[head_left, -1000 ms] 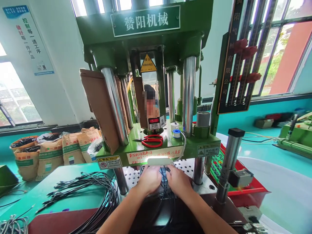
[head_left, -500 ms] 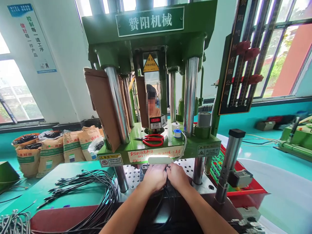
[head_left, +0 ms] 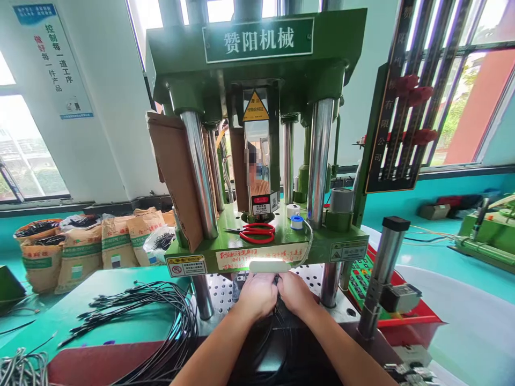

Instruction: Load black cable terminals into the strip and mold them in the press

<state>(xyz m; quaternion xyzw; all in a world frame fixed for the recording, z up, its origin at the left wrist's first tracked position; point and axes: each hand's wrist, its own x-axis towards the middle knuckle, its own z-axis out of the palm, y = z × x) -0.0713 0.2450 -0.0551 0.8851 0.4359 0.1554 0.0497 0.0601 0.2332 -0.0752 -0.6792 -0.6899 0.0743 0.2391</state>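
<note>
My left hand [head_left: 259, 295] and my right hand [head_left: 295, 292] meet side by side under the front of a green press [head_left: 257, 69], below a small lit lamp [head_left: 269, 266]. Both are closed, with thumbs close together around black cables [head_left: 277, 321] that hang down from between them toward my lap. The far fingertips and the cable ends are partly hidden by the hands and the lamp. Just beyond my left hand sits a dark metal mold block [head_left: 241, 280] on the perforated metal plate [head_left: 221, 295].
Red-handled scissors [head_left: 257, 232] and a blue-and-white spool [head_left: 296, 222] lie on the press platform. A bundle of black cables [head_left: 177, 311] spreads over the green table at left. Steel columns [head_left: 330, 284] flank the hands. A red tray [head_left: 418, 321] stands at right.
The view has shifted slightly, so the press appears a little further right and lower. My hands stay together at the same spot, with the right fingers curled slightly differently.
</note>
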